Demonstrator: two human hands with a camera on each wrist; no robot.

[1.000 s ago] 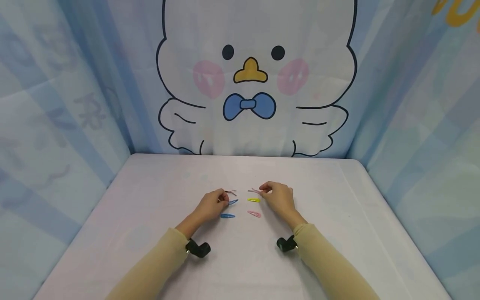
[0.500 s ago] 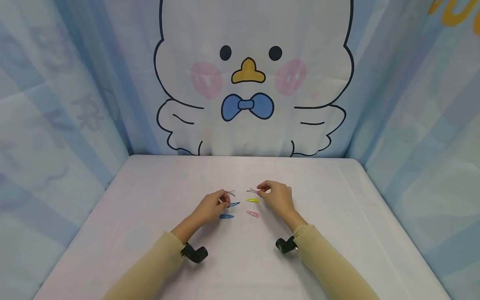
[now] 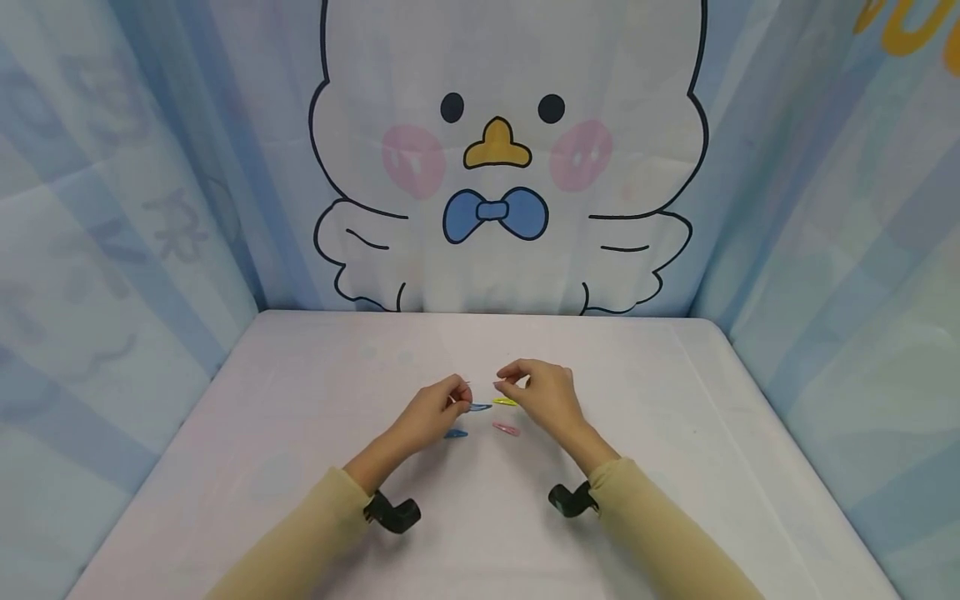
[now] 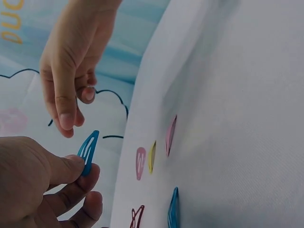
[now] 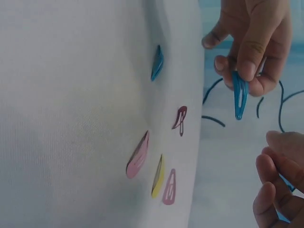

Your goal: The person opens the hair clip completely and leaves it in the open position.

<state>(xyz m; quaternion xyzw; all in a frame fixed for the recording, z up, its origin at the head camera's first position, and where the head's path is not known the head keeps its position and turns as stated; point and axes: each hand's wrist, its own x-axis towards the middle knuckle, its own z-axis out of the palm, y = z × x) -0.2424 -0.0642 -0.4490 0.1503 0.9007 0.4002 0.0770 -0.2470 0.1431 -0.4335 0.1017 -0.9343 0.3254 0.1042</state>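
Note:
My left hand [image 3: 438, 412] pinches a blue snap hair clip [image 4: 88, 152] between thumb and fingers, held above the table with its tip pointing away from the fingertips. My right hand [image 3: 543, 396] hovers opposite, a little apart from that clip, fingers loosely bent with nothing seen in them. Below the hands lie a second blue hair clip [image 5: 157, 64], a dark red one [image 5: 180, 119], a yellow one [image 5: 158, 175] and two pink ones, the nearer pink clip [image 5: 138, 156] and the farther pink clip [image 5: 169, 187]. In the head view my hands partly cover the farther clips.
A pale-covered table [image 3: 300, 367] spreads around the clips. Behind it hangs a curtain [image 3: 495, 275] printed with a cartoon bird, and more curtains close off both sides. A dark wrist camera [image 3: 393, 512] sits below each hand.
My left hand has moved right with the blue hair clip, off the table. My right hand has shifted left toward it, now covering more of the farther pink clip in the head view.

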